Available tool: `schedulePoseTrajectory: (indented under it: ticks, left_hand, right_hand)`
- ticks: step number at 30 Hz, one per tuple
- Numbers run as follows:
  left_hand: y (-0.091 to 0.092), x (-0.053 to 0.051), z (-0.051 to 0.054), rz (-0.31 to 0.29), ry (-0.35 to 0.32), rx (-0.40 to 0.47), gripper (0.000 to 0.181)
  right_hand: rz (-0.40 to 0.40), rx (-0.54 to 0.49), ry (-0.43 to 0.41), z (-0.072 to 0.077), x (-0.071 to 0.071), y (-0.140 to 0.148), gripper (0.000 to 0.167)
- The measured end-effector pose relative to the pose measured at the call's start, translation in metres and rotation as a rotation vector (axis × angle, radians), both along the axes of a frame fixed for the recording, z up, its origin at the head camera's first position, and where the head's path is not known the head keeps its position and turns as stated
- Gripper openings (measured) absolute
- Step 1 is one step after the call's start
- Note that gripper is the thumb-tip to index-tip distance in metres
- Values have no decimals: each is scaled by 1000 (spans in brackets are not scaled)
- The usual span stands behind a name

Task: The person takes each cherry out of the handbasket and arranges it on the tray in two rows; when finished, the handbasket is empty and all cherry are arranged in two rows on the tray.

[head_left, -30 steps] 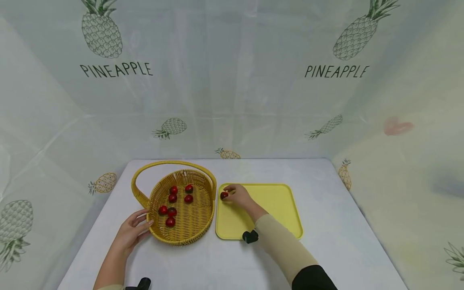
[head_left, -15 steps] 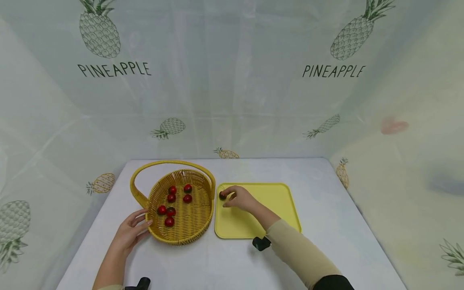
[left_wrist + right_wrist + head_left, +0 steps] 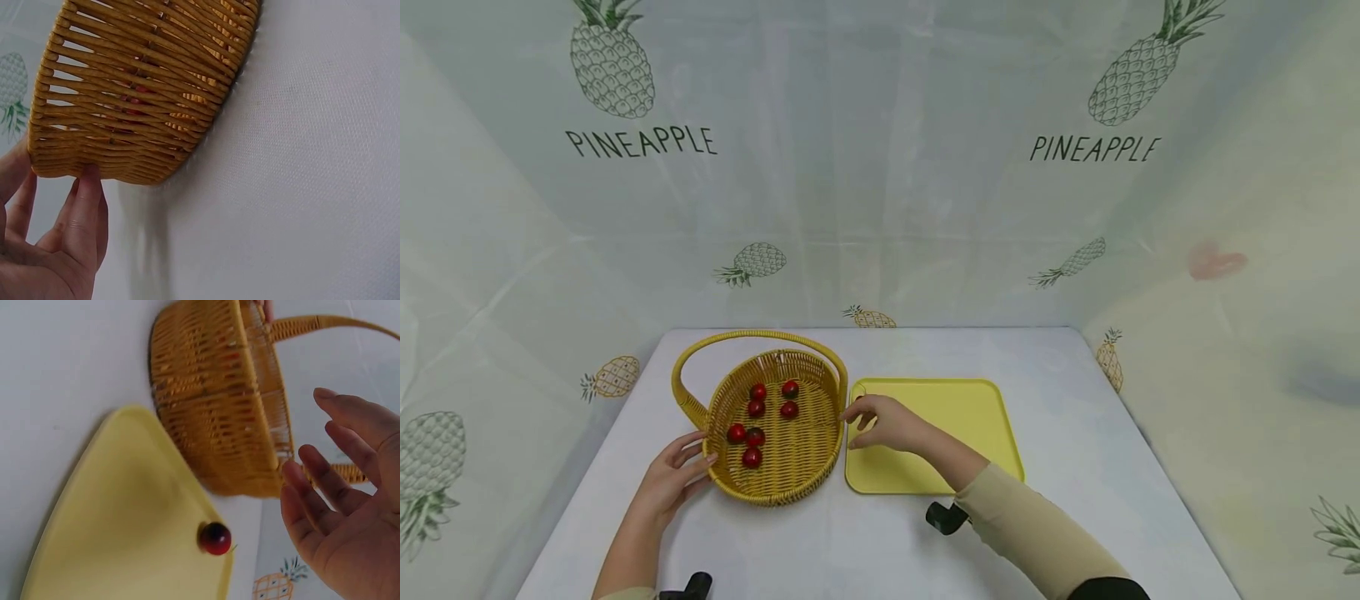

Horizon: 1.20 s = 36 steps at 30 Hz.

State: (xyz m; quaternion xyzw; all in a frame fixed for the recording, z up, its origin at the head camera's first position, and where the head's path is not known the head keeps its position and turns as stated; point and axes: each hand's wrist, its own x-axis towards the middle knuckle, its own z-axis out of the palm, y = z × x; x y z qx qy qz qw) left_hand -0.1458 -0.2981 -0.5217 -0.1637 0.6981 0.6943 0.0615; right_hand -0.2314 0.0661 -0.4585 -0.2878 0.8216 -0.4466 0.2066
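Observation:
My left hand (image 3: 672, 483) holds the left rim of a round woven basket (image 3: 808, 450) with a tall arched handle. In the left wrist view the thumb and fingers (image 3: 87, 212) meet the basket's edge. Several dark-red cherries (image 3: 752, 458) lie inside the basket. My right hand (image 3: 891, 427) hovers above the left part of a yellow tray (image 3: 955, 433), fingers loosely bent and holding nothing, near the basket's right rim. One cherry (image 3: 215, 539) with a thin stem sits on the tray; in the head view the right hand mostly hides it.
The basket and tray stand side by side on a white table (image 3: 820, 550). A pineapple-printed sheet (image 3: 880, 192) rises behind and on both sides. The basket's handle (image 3: 760, 335) arches over its far side.
My right hand has let go of the cherry on the tray's left edge, opened its fingers and moved toward the basket's right rim. The left hand stays on the basket.

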Motion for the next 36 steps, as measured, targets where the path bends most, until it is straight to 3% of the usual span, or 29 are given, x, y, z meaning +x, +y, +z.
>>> schedulePoseTrajectory:
  ticks: [8,14,20,24,36]
  left_hand:
    - [1,0,1,18,-20,1,61]
    - [2,1,1,20,-24,-4,64]
    - [3,0,0,36,-19,14,63]
    - [4,0,-2,47,-16,18,62]
    - [6,0,-3,52,-7,-29,63]
  right_hand:
    - [88,-19,38,15,14,-24,36]
    - [93,2,55,14,14,-43,36]
    - [91,16,38,9,8,-61,35]
    - [88,54,69,2,0,-72,34]
    - [71,95,57,-11,-21,-90,36]
